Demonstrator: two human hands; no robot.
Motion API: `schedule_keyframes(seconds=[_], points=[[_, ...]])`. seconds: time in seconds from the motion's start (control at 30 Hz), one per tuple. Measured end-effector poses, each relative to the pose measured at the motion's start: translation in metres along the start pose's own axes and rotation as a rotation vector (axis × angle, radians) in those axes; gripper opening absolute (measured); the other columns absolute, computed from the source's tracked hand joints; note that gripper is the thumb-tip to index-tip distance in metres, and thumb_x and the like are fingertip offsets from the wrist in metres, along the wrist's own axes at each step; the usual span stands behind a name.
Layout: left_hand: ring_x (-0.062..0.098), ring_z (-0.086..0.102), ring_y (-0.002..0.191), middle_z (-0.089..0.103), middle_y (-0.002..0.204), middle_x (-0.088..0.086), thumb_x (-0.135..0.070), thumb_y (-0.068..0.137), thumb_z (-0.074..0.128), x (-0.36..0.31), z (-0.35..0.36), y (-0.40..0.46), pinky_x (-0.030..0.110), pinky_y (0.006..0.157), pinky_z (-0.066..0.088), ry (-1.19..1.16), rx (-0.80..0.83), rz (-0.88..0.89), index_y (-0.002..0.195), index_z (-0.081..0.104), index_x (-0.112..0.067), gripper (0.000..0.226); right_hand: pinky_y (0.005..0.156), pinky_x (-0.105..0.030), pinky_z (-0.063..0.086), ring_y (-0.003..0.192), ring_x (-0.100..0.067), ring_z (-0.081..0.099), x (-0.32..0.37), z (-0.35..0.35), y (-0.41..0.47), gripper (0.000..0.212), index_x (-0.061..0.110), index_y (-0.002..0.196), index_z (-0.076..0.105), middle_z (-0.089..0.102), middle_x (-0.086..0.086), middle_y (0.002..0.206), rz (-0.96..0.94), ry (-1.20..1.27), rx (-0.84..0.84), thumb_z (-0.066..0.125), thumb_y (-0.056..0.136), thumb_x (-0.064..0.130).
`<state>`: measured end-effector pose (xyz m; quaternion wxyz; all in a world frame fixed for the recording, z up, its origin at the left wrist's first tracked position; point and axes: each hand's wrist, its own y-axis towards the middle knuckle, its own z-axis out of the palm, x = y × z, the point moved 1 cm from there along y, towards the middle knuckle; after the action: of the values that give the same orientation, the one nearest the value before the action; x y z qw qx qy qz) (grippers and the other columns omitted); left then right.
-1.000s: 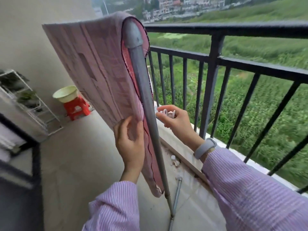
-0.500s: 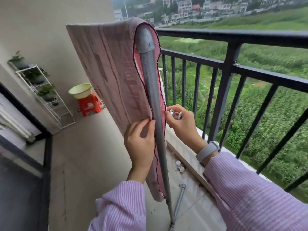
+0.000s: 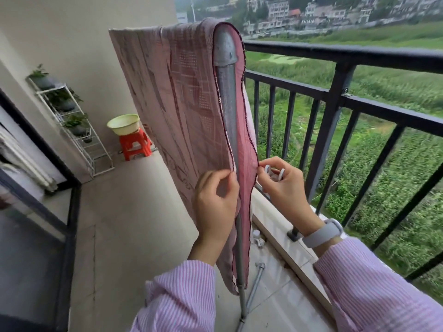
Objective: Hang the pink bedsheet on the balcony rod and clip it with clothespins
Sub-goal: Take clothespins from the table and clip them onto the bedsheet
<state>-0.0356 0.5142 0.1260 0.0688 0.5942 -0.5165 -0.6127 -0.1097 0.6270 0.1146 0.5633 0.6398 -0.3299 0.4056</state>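
Right hand [image 3: 282,185] now pinches the bedsheet [image 3: 182,111] edge beside the rod [image 3: 227,97]

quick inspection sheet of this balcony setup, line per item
surface: tiled floor, small white bits near the ledge
job's things: pink sheet draped over rod; white clothespins in right hand, none seen on sheet
clutter: loose pipe on floor
grippers: left hand pinches near edge of sheet; right hand pinches far edge
cables: nothing seen
surroundings: black railing, basin on red stool, plant rack, fields beyond
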Motion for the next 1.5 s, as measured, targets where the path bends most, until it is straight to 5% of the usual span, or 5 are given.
schedule_keyframes(seconds=[0.53, 0.87, 1.1, 1.3, 1.5], points=[[0.007, 0.057, 0.06, 0.064, 0.067, -0.011, -0.05, 0.078, 0.06, -0.008, 0.012, 0.024, 0.019, 0.052, 0.041, 0.144, 0.146, -0.111, 0.071, 0.062, -0.024, 0.028, 0.05, -0.013, 0.044, 0.062, 0.005, 0.056, 0.0, 0.008, -0.01, 0.028, 0.005, 0.113, 0.06, 0.055, 0.002, 0.1, -0.029, 0.011, 0.304, 0.057, 0.086, 0.001], [0.014, 0.044, 0.054, 0.05, 0.062, -0.007, -0.022, 0.088, 0.056, -0.011, 0.01, 0.022, 0.022, 0.046, 0.031, 0.211, 0.131, 0.046, 0.064, 0.052, -0.014, 0.025, 0.065, -0.025, 0.044, 0.069, -0.011, 0.052, -0.002, -0.022, -0.012, 0.033, 0.012, 0.124, 0.046, 0.053, 0.0, 0.082, 0.323, 0.097, 0.273, 0.049, 0.091, 0.014], [0.012, 0.039, 0.053, 0.049, 0.062, -0.005, -0.018, 0.087, 0.057, -0.014, 0.011, 0.014, 0.021, 0.046, 0.024, 0.214, 0.115, 0.136, 0.064, 0.049, -0.012, 0.026, 0.065, -0.035, 0.041, 0.073, -0.022, 0.049, 0.029, -0.042, -0.002, 0.034, 0.015, 0.098, 0.051, 0.066, -0.004, 0.096, 0.173, 0.137, 0.097, 0.038, 0.087, 0.044], [0.011, 0.032, 0.055, 0.045, 0.062, -0.003, -0.01, 0.082, 0.062, -0.017, 0.019, 0.019, 0.02, 0.049, 0.016, 0.235, 0.09, 0.114, 0.062, 0.043, -0.014, 0.028, 0.07, -0.041, 0.048, 0.064, -0.017, 0.056, 0.055, -0.028, 0.014, 0.016, 0.012, 0.09, 0.055, 0.058, -0.007, 0.068, 0.148, 0.054, 0.111, 0.045, 0.086, 0.0], [0.013, 0.041, 0.056, 0.058, 0.064, 0.004, -0.011, 0.083, 0.063, -0.011, 0.017, 0.016, 0.023, 0.049, 0.03, 0.193, 0.11, 0.123, 0.065, 0.053, -0.008, 0.02, 0.058, -0.023, 0.039, 0.058, -0.006, 0.045, 0.086, 0.007, 0.043, 0.031, 0.012, 0.09, 0.058, 0.048, 0.007, 0.066, -0.078, -0.32, 0.156, 0.062, 0.082, 0.041]])
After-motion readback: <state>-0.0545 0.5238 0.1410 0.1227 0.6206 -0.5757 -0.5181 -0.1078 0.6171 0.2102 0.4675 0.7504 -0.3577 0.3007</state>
